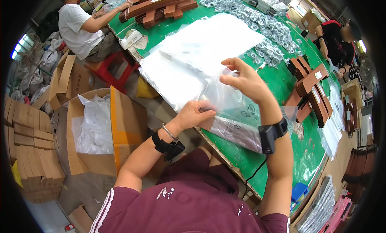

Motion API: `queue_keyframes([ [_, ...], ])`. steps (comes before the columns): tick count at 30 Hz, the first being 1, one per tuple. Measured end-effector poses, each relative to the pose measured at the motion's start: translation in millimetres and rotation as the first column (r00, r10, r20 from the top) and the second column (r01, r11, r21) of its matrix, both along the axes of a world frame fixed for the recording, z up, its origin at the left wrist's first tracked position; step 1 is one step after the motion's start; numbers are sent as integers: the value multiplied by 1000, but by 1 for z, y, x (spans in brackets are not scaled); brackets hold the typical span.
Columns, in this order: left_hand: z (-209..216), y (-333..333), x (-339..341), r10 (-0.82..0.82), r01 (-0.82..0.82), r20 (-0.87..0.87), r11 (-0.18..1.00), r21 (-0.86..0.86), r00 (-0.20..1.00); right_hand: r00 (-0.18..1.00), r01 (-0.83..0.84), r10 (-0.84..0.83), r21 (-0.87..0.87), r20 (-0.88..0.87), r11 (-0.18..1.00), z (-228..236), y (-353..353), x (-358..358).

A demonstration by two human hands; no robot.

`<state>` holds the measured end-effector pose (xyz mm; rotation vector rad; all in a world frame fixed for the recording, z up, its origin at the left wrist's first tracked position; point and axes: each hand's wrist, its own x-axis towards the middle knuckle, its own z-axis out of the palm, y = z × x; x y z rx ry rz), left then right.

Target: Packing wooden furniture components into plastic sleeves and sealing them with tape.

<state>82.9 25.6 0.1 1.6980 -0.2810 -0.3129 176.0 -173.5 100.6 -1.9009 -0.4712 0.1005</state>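
Observation:
A clear plastic bag (247, 109) lies on the green table in front of me, with a reddish-brown strip (235, 131) inside it. My left hand (189, 115) is closed at the bag's left end, thumb and fingers pinching the film, slightly blurred. Above the bag's far side, my right hand (246, 81) has its thumb and forefinger curved apart; clear film shows just below them. Beyond both hands, a stack of white translucent plastic bags (177, 68) spreads over the table.
Brown slats (161, 8) are piled at the far left and more slats (309, 90) at right. Ring-shaped grey packets (263, 34) cover the far table. An open carton (110, 124) of plastic stands at left, near a red stool (118, 72). Two people work across the table.

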Motion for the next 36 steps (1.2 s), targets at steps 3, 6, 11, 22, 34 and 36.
queue_keyframes([
  [3,-2,-3,0,21,-20,43,999,-45,999,965,-260,252,-149,-75,954,3,-26,-4],
  [6,-1,-4,0,17,-14,28,996,-92,999,837,-533,446,-290,-317,795,2,-32,-12],
  [11,-6,2,2,-39,34,-33,989,-144,999,864,-228,217,31,-454,973,-6,-17,-27],
  [22,-8,17,-28,-76,-27,429,973,228,900,880,-183,177,30,-440,983,-16,-20,-31],
  [34,8,-5,-9,-102,1,467,977,212,878,690,73,509,-750,514,658,-49,-19,-145],
  [36,8,-1,-12,-183,-36,568,935,353,803,541,249,522,-719,659,649,-65,-19,-158],
])
